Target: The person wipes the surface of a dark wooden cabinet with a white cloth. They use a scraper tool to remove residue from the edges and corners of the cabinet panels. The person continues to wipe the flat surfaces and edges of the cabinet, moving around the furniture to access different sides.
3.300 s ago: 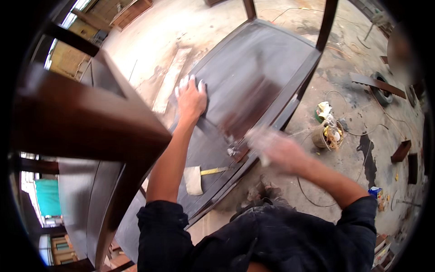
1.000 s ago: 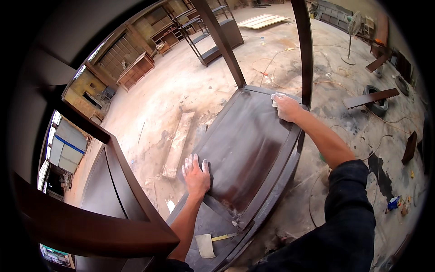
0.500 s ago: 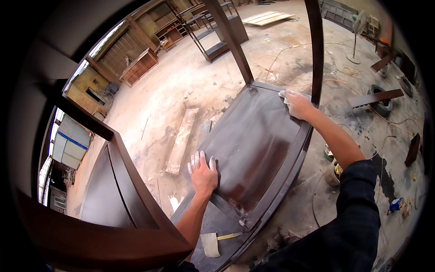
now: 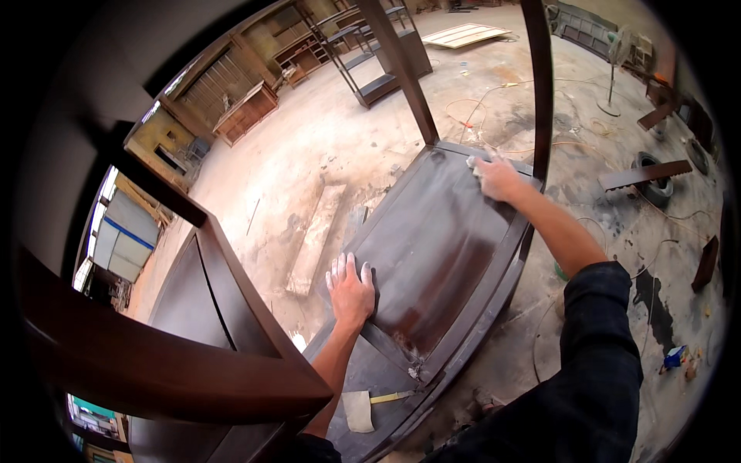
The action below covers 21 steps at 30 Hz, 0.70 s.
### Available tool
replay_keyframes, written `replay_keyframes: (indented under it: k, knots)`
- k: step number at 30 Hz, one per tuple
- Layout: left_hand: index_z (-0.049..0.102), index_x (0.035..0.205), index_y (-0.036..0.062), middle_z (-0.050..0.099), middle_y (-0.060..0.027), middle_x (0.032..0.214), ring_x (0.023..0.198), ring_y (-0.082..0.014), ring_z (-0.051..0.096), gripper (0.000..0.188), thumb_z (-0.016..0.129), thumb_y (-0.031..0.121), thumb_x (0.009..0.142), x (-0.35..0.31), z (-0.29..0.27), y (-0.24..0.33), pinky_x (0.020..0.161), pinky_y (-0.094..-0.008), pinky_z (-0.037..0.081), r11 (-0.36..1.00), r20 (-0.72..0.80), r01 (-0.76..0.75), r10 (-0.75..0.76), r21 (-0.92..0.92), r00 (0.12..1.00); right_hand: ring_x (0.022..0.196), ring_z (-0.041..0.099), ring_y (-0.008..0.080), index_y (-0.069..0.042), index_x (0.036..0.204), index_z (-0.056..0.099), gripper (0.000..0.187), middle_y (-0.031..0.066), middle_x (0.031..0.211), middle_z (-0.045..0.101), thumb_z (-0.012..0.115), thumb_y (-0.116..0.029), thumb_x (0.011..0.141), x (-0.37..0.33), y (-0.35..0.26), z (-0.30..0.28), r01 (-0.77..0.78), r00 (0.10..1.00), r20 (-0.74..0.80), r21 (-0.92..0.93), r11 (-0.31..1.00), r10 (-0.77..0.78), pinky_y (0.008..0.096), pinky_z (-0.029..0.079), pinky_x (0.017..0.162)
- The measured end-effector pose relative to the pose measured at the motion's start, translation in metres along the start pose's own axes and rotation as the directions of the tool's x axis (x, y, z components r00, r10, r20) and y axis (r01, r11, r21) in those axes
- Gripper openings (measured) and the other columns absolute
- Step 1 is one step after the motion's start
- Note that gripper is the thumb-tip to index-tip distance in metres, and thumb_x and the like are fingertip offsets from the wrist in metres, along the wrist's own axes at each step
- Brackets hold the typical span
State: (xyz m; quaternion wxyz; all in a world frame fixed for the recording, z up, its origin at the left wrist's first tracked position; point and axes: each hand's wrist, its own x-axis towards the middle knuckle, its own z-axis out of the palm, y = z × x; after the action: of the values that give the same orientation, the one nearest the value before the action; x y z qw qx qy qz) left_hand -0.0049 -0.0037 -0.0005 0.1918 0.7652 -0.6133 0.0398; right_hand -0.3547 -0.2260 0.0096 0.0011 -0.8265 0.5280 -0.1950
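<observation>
A dark brown wooden panel (image 4: 440,239), dusty grey across its top, lies within a furniture frame in front of me. At its far end my right hand (image 4: 500,179) is closed over a small folded piece of pale sandpaper (image 4: 472,163), pressed to the surface; the hand is slightly blurred. My left hand (image 4: 352,288), its fingers whitened by dust, rests flat with fingers stretched on the panel's left edge. Closer to me, a pale sheet (image 4: 358,411) lies on the lower board beside a narrow yellow strip (image 4: 392,397).
Dark posts (image 4: 543,92) rise at the panel's far corners. A curved dark rail (image 4: 177,363) crosses the lower left. On the concrete floor are a plank (image 4: 316,239), a toothed board (image 4: 647,175) over a tyre, and cords. A standing fan (image 4: 617,50) and shelving (image 4: 378,86) stand farther off.
My right hand has slid a little leftward over the panel's far end with the sandpaper. My left hand stays on the edge; the whole view has shifted slightly.
</observation>
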Motion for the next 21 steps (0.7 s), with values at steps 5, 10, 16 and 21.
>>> replay_keyframes:
  k: [5,10,16,21]
  knots:
    - [0.046,0.146,0.0014,0.043,-0.0214,0.154,0.147,-0.0359,0.034,0.057,0.045,0.04,0.104,-0.003,0.0,-0.01,0.122,-0.0494,0.02,0.999,0.003,0.011,-0.011,0.032,1.0,0.143,0.039,0.0379,-0.01,0.134,0.057,0.044,0.0203,0.131,0.062,0.054,-0.017,0.091,-0.015,-0.021,0.031,0.199,0.979,-0.054,0.039,0.979,-0.197,0.0557,0.02,0.123]
    - [0.047,0.146,0.002,0.043,-0.0212,0.154,0.147,-0.0357,0.034,0.056,0.046,0.04,0.104,0.001,0.004,-0.003,0.123,-0.0491,0.02,1.0,0.009,-0.001,0.001,-0.007,1.0,0.144,0.038,0.0376,-0.015,0.133,0.06,0.046,0.0126,0.138,0.059,0.05,-0.012,0.088,-0.005,0.002,0.018,0.044,0.999,-0.024,-0.091,0.995,-0.047,0.0562,0.018,0.123]
    - [0.047,0.146,0.0021,0.043,-0.0202,0.154,0.147,-0.035,0.034,0.056,0.047,0.039,0.104,-0.003,0.003,-0.008,0.123,-0.0487,0.02,1.0,-0.005,0.016,-0.016,0.001,1.0,0.145,0.036,0.0407,-0.012,0.131,0.058,0.043,0.0195,0.139,0.057,0.051,-0.013,0.089,-0.012,-0.003,0.013,0.067,0.997,-0.038,-0.004,0.998,-0.067,0.0578,0.021,0.122]
    - [0.047,0.145,0.0021,0.043,-0.02,0.154,0.147,-0.0346,0.033,0.056,0.047,0.039,0.104,-0.003,0.002,-0.017,0.123,-0.0485,0.02,0.999,0.005,0.039,-0.04,0.011,0.999,0.146,0.034,0.0418,-0.011,0.132,0.056,0.042,0.0208,0.135,0.06,0.052,-0.015,0.09,-0.053,-0.047,0.02,0.182,0.983,-0.021,0.169,0.969,-0.181,0.0577,0.02,0.122]
